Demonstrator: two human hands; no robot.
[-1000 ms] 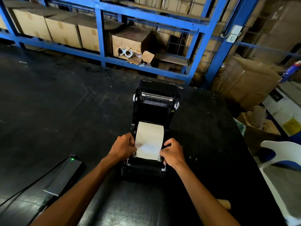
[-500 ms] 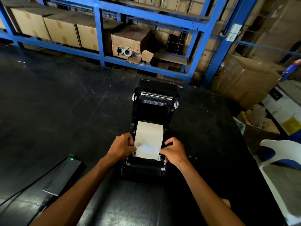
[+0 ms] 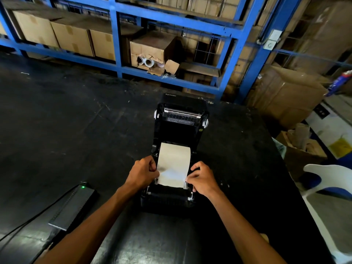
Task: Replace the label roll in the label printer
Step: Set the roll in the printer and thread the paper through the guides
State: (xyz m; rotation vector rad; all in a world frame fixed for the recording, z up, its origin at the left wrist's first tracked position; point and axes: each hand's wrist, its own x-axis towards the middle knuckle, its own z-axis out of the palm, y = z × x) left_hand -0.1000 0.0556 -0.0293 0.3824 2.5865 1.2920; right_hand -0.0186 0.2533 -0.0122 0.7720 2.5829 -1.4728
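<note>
A black label printer (image 3: 179,130) stands on the dark table with its lid swung up and back. A white label roll (image 3: 174,159) sits in its bay, and a length of label paper is drawn forward over the front feed path. My left hand (image 3: 142,173) pinches the paper's left edge by the left guide. On the other side, my right hand (image 3: 202,180) grips the right edge by the right paper guide. The paper's front end lies between my two hands.
A black power adapter (image 3: 73,205) with a green light and its cable lies at the front left. Blue shelving (image 3: 116,35) with cardboard boxes runs along the back. A torn box with rolls (image 3: 146,61) sits behind the printer. White chair (image 3: 327,180) at the right.
Almost nothing has moved. Both hands stay at the paper's edges; the fingers shift slightly along the guides.
</note>
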